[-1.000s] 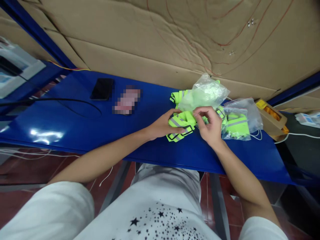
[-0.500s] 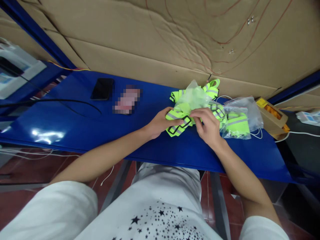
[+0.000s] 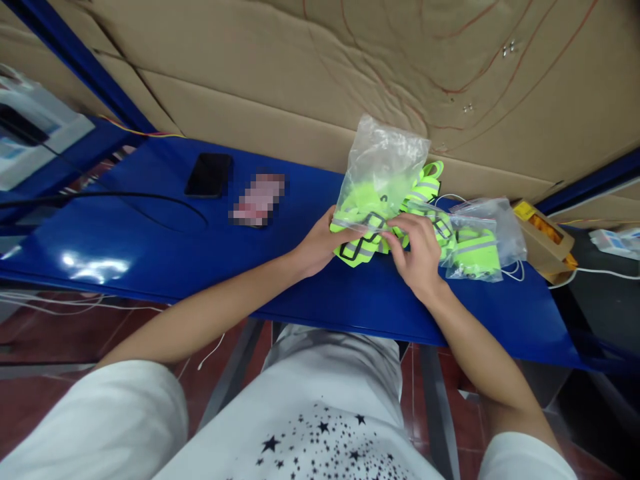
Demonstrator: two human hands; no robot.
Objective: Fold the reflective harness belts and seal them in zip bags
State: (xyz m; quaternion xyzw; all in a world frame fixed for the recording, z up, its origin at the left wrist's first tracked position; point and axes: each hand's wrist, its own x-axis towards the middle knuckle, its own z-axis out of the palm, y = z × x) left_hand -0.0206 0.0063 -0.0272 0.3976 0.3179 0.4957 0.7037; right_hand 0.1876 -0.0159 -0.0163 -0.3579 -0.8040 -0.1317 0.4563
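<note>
A folded neon-yellow reflective strap [image 3: 356,253] with grey stripes and black buckles sits in my left hand [image 3: 317,248], fingers closed round its left side. Over its upper part lies a clear plastic bag [image 3: 387,150], mouth toward me, spread up and away against the cardboard. My right hand [image 3: 419,250] pinches the bag's near edge at the right of the strap. The strap's front end with a buckle sticks out below the bag's edge. Just beyond my right hand lie more neon reflective straps [image 3: 425,183]. Part of the strap is hidden by bag and fingers.
On the blue table [image 3: 300,293], a black phone [image 3: 209,175] and a blurred-out pink item [image 3: 260,199] lie left. To the right are a bagged neon strap [image 3: 475,250] and a small cardboard box [image 3: 543,237] with orange contents. A cardboard wall [image 3: 250,80] stands behind.
The clear bag, crumpled behind the strap before, is now spread out and drawn over the strap's upper part. My right hand has shifted slightly and now holds the bag's edge.
</note>
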